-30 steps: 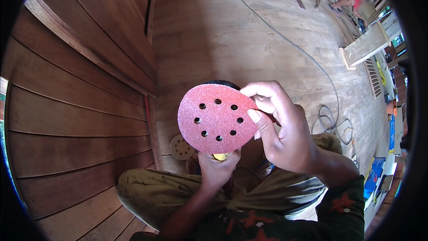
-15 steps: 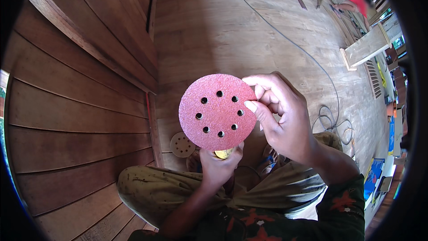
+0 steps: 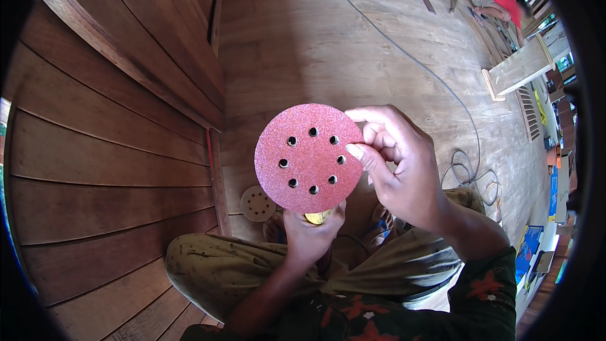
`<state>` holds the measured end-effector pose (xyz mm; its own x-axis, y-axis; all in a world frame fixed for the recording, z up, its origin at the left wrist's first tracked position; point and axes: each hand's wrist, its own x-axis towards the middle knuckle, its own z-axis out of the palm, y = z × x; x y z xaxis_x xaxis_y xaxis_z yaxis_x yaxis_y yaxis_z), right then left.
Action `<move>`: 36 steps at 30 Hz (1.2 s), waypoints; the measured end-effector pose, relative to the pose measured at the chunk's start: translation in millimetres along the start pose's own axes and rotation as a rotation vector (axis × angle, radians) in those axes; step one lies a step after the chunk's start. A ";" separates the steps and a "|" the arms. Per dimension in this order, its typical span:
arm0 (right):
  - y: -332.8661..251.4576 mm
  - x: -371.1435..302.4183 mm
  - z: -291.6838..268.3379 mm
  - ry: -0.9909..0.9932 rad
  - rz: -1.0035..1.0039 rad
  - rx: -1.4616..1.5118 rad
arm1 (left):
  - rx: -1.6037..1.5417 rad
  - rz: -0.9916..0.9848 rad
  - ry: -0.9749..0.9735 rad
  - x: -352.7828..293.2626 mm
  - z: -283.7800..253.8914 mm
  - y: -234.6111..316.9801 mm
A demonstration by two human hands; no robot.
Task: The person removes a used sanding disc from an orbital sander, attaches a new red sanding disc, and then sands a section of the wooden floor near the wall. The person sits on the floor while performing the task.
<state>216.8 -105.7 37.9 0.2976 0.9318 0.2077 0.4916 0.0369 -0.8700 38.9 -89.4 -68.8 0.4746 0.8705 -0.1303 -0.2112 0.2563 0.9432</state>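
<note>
Evidently, at its edge near three o'clock a red perforated disc (image 3: 312, 159) is pinched by the right hand (image 3: 404, 167), while a mostly hidden yellow-ended object (image 3: 317, 218) is gripped by the left hand (image 3: 310, 236) at six. Were that edge tugged unevenly, the disc could be creased or tilted. Farther out, a pale disc (image 3: 259, 203) is seen towards eight o'clock, a coiled cable (image 3: 468, 183) just past three.

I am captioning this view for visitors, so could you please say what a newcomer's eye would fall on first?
Probably the perforated red sanding disc in mid-picture, its right edge pinched by the right hand. Just below it, the left hand grips a mostly hidden, partly yellow object. At upper right, a person in red bends low.
</note>
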 end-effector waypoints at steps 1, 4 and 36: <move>-1.7 -0.8 -0.4 -0.003 0.012 -0.003 | 0.005 -0.011 0.001 -0.1 0.1 -0.1; -4.5 -2.8 -0.1 0.000 0.023 0.008 | 0.012 -0.010 0.013 -0.7 0.1 -0.4; -0.2 -3.1 12.0 0.064 0.038 0.059 | -0.015 -0.137 0.058 -3.4 -4.0 -2.5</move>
<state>206.0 -104.2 32.0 0.3678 0.9081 0.2004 0.4305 0.0247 -0.9022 34.4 -91.4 -71.9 0.4501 0.8497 -0.2748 -0.1607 0.3798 0.9110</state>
